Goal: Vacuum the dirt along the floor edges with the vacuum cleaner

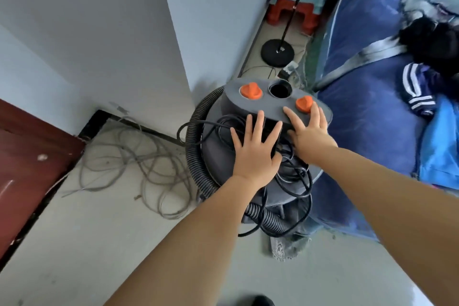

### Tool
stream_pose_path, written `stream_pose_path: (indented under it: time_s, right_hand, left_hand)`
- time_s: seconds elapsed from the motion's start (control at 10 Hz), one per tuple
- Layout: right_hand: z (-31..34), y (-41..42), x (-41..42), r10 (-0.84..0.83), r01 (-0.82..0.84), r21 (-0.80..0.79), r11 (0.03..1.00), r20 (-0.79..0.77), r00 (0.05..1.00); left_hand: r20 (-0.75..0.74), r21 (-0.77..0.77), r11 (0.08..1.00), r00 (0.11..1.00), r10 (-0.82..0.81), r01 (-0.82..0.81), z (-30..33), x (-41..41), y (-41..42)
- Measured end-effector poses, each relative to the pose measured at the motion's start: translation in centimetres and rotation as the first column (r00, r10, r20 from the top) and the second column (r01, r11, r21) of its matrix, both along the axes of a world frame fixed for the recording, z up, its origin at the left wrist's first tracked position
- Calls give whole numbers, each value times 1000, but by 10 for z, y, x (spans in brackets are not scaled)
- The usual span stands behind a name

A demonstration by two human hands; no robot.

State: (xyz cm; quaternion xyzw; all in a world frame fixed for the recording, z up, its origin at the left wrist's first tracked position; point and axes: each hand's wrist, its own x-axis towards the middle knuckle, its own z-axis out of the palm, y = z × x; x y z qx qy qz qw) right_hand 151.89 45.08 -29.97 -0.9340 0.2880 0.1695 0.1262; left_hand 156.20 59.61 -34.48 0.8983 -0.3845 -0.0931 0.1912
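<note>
The vacuum cleaner (268, 136) stands on the floor (124, 243) at the wall corner, just beside the blue bed (372, 112), its ribbed hose (196, 156) and black cord (298, 181) looped around it. The left hand (255, 154) lies flat on its top, fingers spread and gripping nothing; the right hand (310, 129) rests on the grey panel with straight fingers touching an orange knob (304, 104), holding nothing.

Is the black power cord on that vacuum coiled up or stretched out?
Coiled up: the black cord lies looped atop the vacuum cleaner, under both hands.

Pale walls (111, 32), grey floor (99, 231), blue-covered bed (367, 119).
</note>
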Motion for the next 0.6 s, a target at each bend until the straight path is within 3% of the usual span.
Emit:
stream_pose_path:
  time_s: [0.3, 0.4, 0.5, 0.6]
  right_hand:
    - [0, -30, 34, -69, 69, 11, 998, 0, 998]
    - [1, -26, 29, -57, 57, 12, 998, -21, 998]
    - [16, -26, 32, -35, 43, 54, 998, -133, 991]
    - [61, -31, 23, 24, 24, 177, 984, -264, 964]
  left_hand:
    - [43, 10, 998, 997, -58, 58, 0, 47, -34]
    - [40, 90, 995, 998, -50, 46, -2, 38, -26]
    - [37, 171, 981, 994, -104, 96, 13, 46, -32]
    - [-15, 224, 955, 981, -194, 192, 26, 48, 21]
